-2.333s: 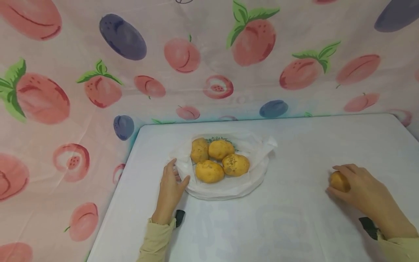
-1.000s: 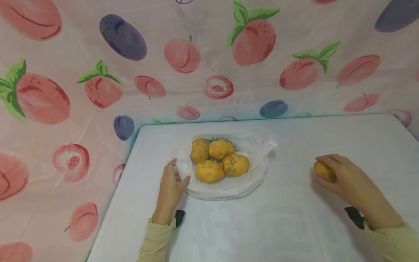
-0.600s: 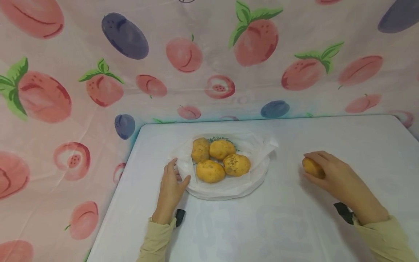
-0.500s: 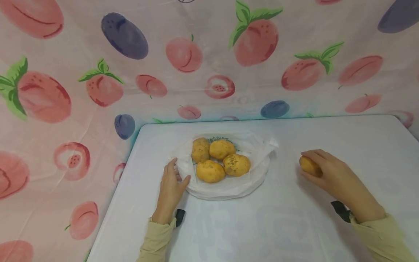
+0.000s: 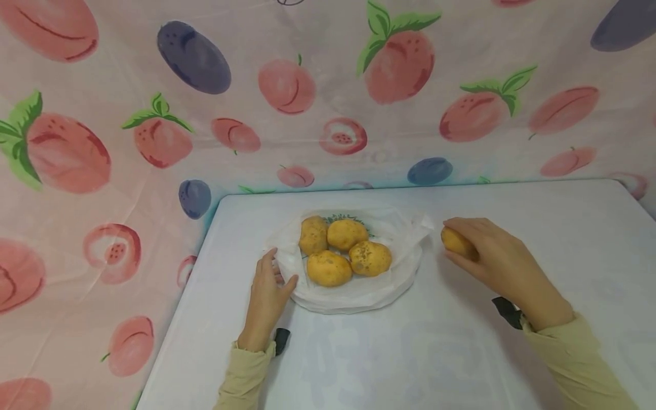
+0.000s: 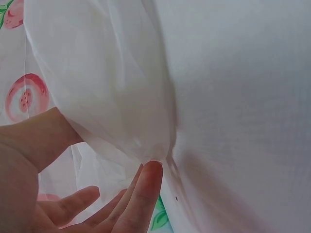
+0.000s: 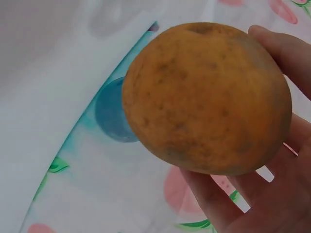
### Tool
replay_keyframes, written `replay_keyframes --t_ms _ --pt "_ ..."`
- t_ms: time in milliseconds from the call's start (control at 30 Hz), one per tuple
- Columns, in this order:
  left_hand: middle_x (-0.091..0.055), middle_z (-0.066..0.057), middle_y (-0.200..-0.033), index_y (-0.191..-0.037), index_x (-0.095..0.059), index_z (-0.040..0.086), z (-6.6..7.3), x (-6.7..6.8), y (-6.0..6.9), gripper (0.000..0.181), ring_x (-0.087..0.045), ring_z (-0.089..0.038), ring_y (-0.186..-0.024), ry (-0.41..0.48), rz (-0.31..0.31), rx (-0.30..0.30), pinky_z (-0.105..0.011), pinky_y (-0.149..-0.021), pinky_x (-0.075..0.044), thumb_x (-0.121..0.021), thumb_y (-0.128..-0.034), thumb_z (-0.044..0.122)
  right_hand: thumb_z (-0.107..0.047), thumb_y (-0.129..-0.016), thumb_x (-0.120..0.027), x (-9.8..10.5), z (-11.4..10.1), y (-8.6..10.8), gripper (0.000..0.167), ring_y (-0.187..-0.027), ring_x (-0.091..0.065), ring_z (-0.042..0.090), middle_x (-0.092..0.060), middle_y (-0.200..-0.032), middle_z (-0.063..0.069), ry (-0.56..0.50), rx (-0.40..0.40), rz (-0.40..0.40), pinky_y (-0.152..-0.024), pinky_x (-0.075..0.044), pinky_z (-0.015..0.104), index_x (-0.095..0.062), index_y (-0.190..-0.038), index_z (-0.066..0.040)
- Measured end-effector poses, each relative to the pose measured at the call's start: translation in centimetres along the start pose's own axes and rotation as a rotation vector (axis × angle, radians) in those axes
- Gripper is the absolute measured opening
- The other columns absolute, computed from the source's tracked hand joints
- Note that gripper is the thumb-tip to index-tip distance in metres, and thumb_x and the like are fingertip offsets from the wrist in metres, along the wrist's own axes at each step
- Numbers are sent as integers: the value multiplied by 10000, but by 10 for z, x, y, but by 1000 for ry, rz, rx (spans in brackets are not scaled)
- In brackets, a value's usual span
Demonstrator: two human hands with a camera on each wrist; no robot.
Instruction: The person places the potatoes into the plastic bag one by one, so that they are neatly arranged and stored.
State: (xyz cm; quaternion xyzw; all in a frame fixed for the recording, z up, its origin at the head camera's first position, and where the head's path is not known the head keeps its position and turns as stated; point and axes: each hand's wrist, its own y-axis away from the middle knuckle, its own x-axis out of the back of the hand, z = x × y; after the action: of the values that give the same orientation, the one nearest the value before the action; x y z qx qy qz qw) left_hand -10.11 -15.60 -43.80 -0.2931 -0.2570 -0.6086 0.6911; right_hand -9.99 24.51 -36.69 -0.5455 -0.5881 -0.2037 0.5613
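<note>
My right hand [image 5: 504, 265] grips a yellow-brown potato [image 5: 458, 242] just right of the white plastic bag [image 5: 353, 303]. In the right wrist view, thumb and fingers curve around this potato [image 7: 206, 99], whose skin is dark-spotted. Several more potatoes [image 5: 329, 268] lie together on the spread bag, which has a green print at its back. Resting at the bag's left edge is my left hand [image 5: 266, 299]. Up close in the left wrist view, its fingers [image 6: 141, 199] are extended against the thin plastic [image 6: 107, 73], which hides the thumb's tip.
The white table [image 5: 389, 364] has its back edge against a fruit-printed cloth [image 5: 328, 74], which also runs along the left side. A dark strap piece [image 5: 281, 341] shows at the left wrist, and a similar dark piece [image 5: 507, 312] at the right.
My right hand has carried the potato leftward and slightly back, from the table's right side to near the bag. The left hand, bag and other potatoes have stayed put.
</note>
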Motion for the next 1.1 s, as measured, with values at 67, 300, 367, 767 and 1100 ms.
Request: replay_keyframes --t_ms 67,300,367,767,1100 --pt "-486 -237 -1319 -1475 -335 -5 0 0 0 741 -624 -323 -1015 0 -3 -1 -426 -849 -565 -752 -866 64 -186 -789 -839 0 -4 -4 540 -1073 -580 320 -652 -1199 150 -1 6 1 -807 -539 540 -615 -1268 -79" --pt "-489 -236 -1315 -1472 -336 -8 0 0 0 753 -630 -321 -1011 -3 2 -3 -421 -843 -569 -763 -856 63 -164 -818 -815 2 -14 -20 501 -1133 -567 325 -636 -1242 147 2 52 45 -853 -548 535 -615 -1264 -52" --pt "-495 -236 -1306 -1469 -339 -8 1 0 0 750 -632 -321 -1005 -4 5 -1 -423 -837 -570 -764 -854 63 -154 -819 -812 3 -18 -26 501 -1151 -559 331 -627 -1254 154 -10 67 56 -878 -541 546 -609 -1265 -45" --pt "-503 -233 -1292 -1468 -342 -12 1 0 -1 742 -632 -316 -1000 -6 2 9 -416 -830 -571 -760 -859 61 -180 -922 -709 -12 -31 -57 432 -1157 -531 320 -586 -1268 160 -199 87 -2 -931 -496 526 -550 -1291 -22" --pt "-491 -245 -1322 -1467 -345 -14 2 1 0 737 -634 -323 -1007 2 1 4 -417 -842 -572 -757 -860 53 -164 -925 -704 -41 -29 -76 394 -1063 -541 289 -589 -1204 148 -292 113 -9 -892 -484 484 -537 -1249 -14"
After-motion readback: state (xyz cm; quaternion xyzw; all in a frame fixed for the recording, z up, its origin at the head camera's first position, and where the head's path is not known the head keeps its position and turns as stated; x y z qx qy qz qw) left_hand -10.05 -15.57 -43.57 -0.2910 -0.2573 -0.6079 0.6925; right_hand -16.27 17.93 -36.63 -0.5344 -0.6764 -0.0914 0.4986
